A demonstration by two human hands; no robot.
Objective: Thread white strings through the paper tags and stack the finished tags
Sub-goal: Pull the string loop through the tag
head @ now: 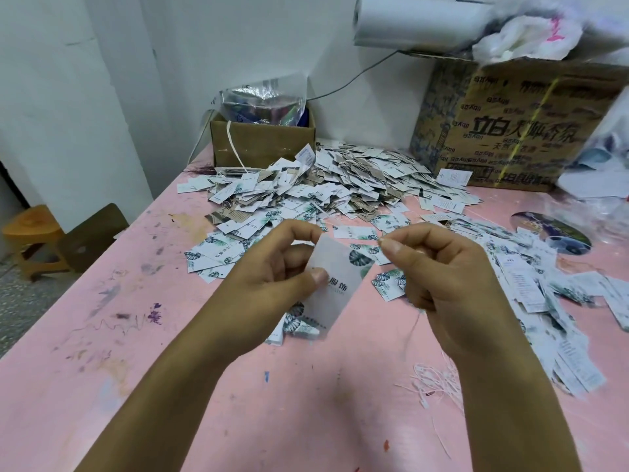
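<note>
1. Two bare hands meet over the middle of the table. The left hand [272, 267] pinches a white rectangular paper tag with a green leaf print [335, 284] between thumb and fingers, holding it tilted above the surface.
2. The right hand [442, 277] has its fingers curled, with thumb and forefinger pinched together just beside the tag's upper right corner. A thin white string [413, 327] trails down from under this hand, so it appears to be gripping that string.
3. Just below the held tag, a small stack of leaf-print tags [299, 327] lies on the scuffed pink table [170, 335].
4. Near the right forearm, toward the near edge, lies a loose bundle of white strings [432, 379].
5. Along the right edge, a band of white printed tags [544, 301] is spread out.
6. Toward the far edge sits a big heap of loose tags [340, 178].
7. Behind the heap, a small open brown cardboard box [262, 141] stands at the far edge, and a large printed cardboard carton [510, 131] fills the far right corner.
</note>
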